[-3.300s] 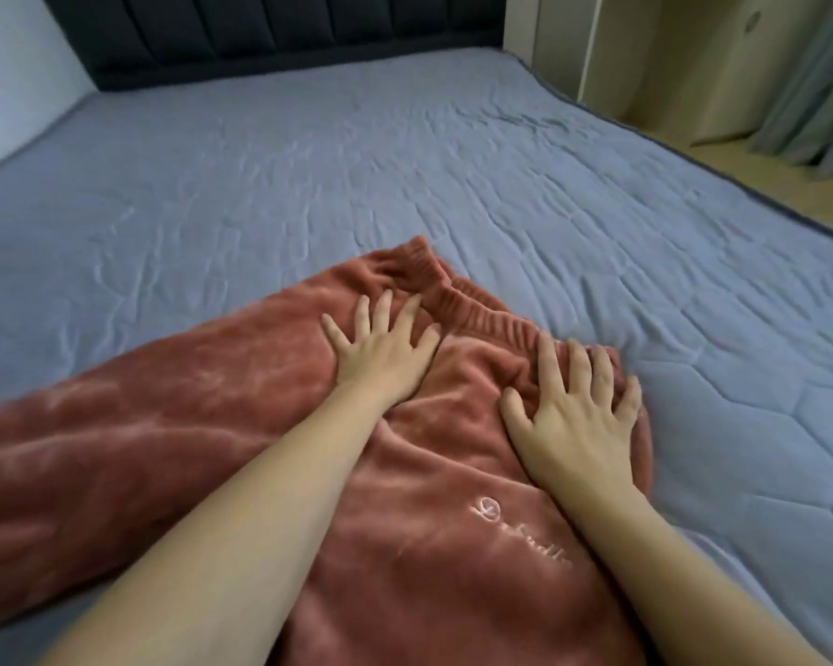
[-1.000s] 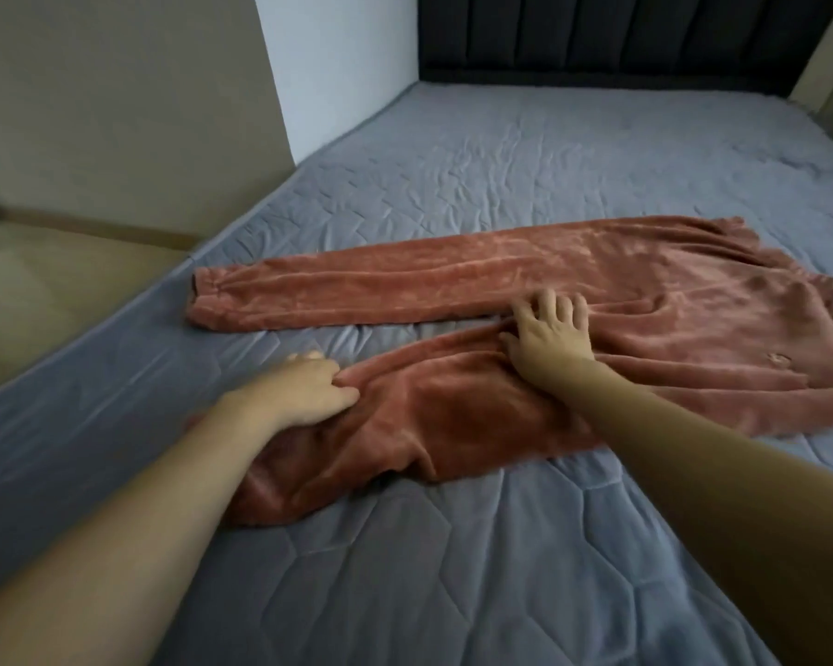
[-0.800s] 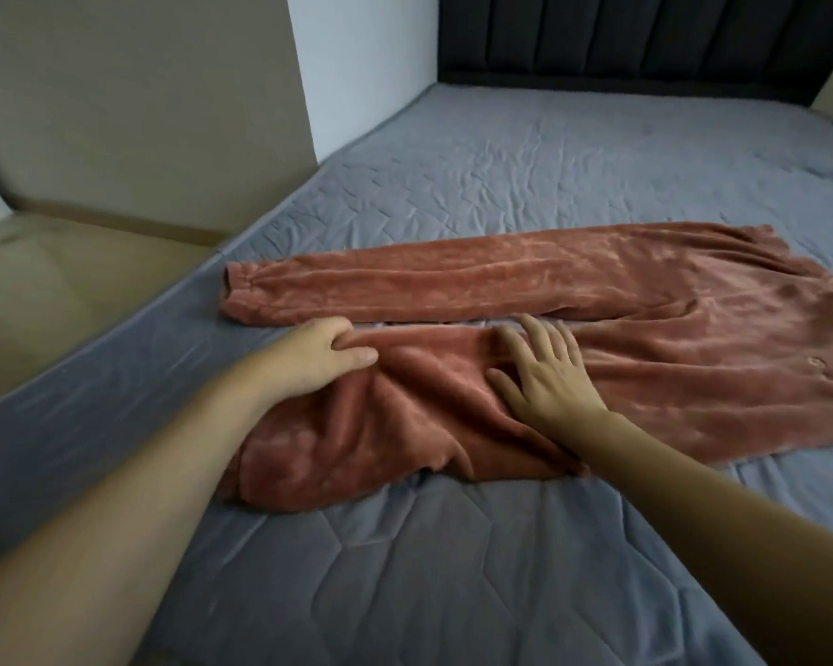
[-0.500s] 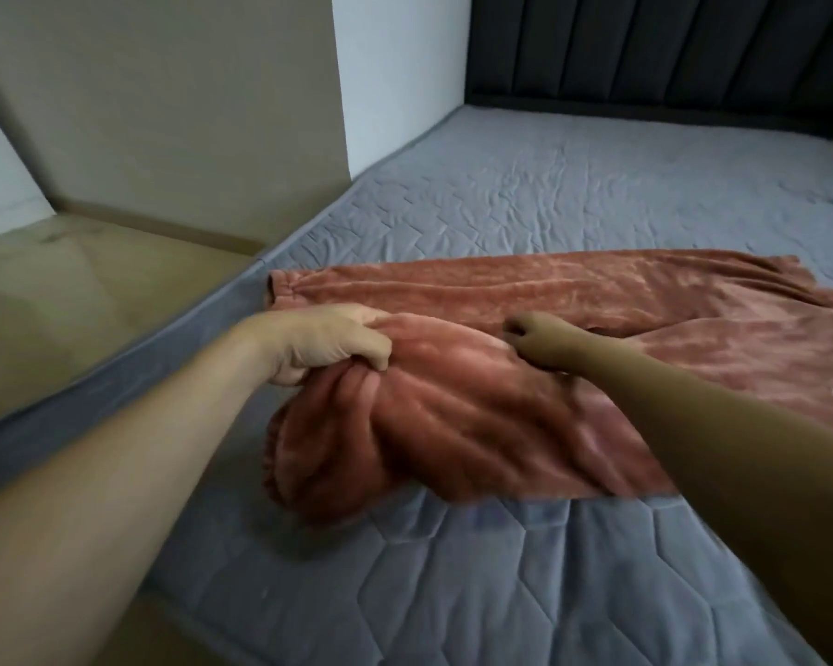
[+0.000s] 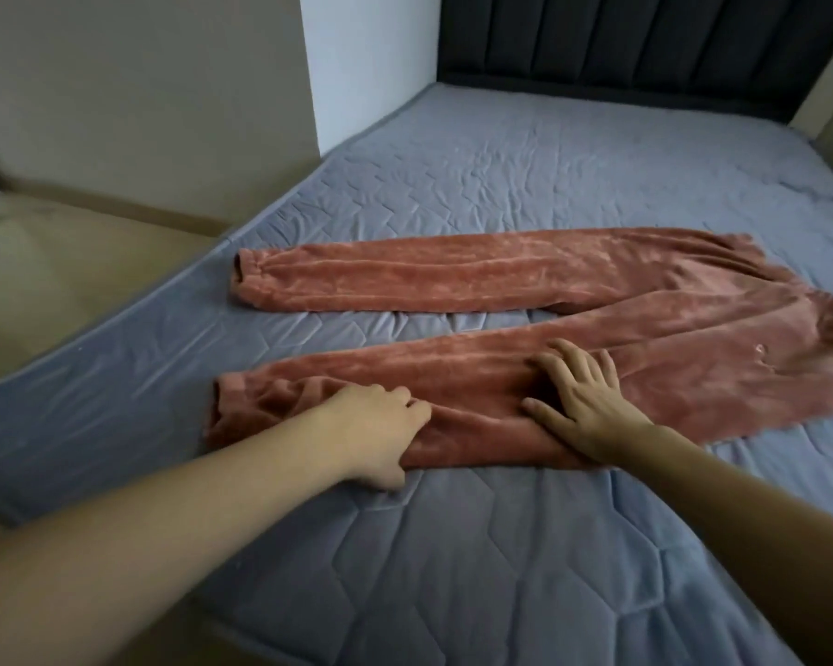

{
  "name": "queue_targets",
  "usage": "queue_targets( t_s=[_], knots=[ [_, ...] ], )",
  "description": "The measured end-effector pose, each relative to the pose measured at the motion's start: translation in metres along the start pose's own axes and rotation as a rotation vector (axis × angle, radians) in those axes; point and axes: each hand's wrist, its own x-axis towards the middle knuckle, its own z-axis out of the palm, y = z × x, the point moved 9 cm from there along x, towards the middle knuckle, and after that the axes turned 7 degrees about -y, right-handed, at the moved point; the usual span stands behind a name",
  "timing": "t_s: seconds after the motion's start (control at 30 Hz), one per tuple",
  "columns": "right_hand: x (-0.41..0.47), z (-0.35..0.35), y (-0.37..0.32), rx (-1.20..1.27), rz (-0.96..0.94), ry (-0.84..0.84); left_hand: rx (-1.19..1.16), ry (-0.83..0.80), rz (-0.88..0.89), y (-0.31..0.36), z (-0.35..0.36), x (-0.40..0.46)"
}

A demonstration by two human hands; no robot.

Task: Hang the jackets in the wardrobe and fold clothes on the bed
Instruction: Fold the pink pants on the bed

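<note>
On the grey quilted mattress [image 5: 453,560], my left hand [image 5: 373,427] pinched the near leg of the rust-coloured fleece trousers [image 5: 525,276] by its hem. My right hand [image 5: 580,394] pressed it, fingers spread flat. Bare mattress lay before me.

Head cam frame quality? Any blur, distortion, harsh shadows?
Head view: dim, soft, even light, no glare; wide-angle bending at the edges, with the forearms stretched large; slightly soft all over, the left hand a bit smeared; a dark shadow patch under the right hand on the rust-coloured trousers; quilt stitching on the bed still readable.
</note>
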Motion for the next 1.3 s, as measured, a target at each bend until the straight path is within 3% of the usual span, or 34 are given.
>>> queue_targets(
  t_s=[0.07, 0.13, 0.23, 0.3, 0.33, 0.4, 0.47, 0.53, 0.67, 0.87, 1.0, 1.1, 1.13, 1.2, 1.27, 1.3],
  knots=[
    [-0.003, 0.005, 0.004, -0.015, -0.032, -0.041, 0.132, -0.035, -0.021, 0.004, 0.002, 0.007],
    [0.001, 0.011, 0.02, -0.01, 0.063, -0.102, 0.029, -0.222, -0.043, -0.005, 0.012, 0.01],
    [-0.009, 0.017, 0.074, 0.183, 0.526, -0.153, -0.102, -0.692, -0.106, -0.015, 0.041, 0.002],
    [-0.018, 0.019, 0.092, 0.222, 0.713, -0.198, -0.363, -0.831, -0.259, -0.021, 0.047, 0.001],
    [-0.018, 0.02, 0.092, 0.236, 0.739, -0.215, -0.523, -0.747, -0.285, -0.023, 0.04, 0.014],
    [-0.011, 0.016, 0.085, 0.275, 0.719, -0.169, -0.668, -0.357, -0.234, -0.033, 0.005, 0.051],
    [-0.009, 0.012, 0.074, 0.289, 0.645, -0.06, -0.608, 0.047, -0.235, -0.048, -0.028, 0.078],
    [-0.021, 0.009, 0.072, 0.259, 0.547, 0.048, -0.527, 0.22, -0.275, -0.051, -0.036, 0.102],
    [-0.06, 0.0, 0.1, 0.031, 0.291, 0.124, -0.447, 0.327, -0.118, -0.004, -0.079, 0.167],
    [-0.101, -0.009, 0.149, -0.11, 0.168, 0.16, -0.461, 0.322, -0.074, 0.077, -0.12, 0.25],
    [-0.104, -0.027, 0.152, -0.128, 0.109, 0.311, -0.684, 0.373, -0.216, 0.06, -0.124, 0.276],
    [-0.112, -0.031, 0.169, -0.148, 0.128, 0.228, -0.549, 0.311, -0.435, 0.051, -0.115, 0.277],
    [-0.115, -0.025, 0.176, -0.152, 0.147, 0.149, -0.434, 0.325, -0.469, 0.06, -0.119, 0.271],
    [-0.122, -0.015, 0.209, 0.027, 0.314, 0.077, -0.261, 0.508, -0.397, 0.1, -0.145, 0.254],
    [-0.136, -0.018, 0.264, 0.436, 0.652, 0.216, -0.225, 0.7, -0.156, 0.159, -0.17, 0.234],
    [-0.143, -0.019, 0.294, 0.63, 0.818, 0.324, -0.25, 0.667, 0.007, 0.192, -0.171, 0.229]
  ],
)
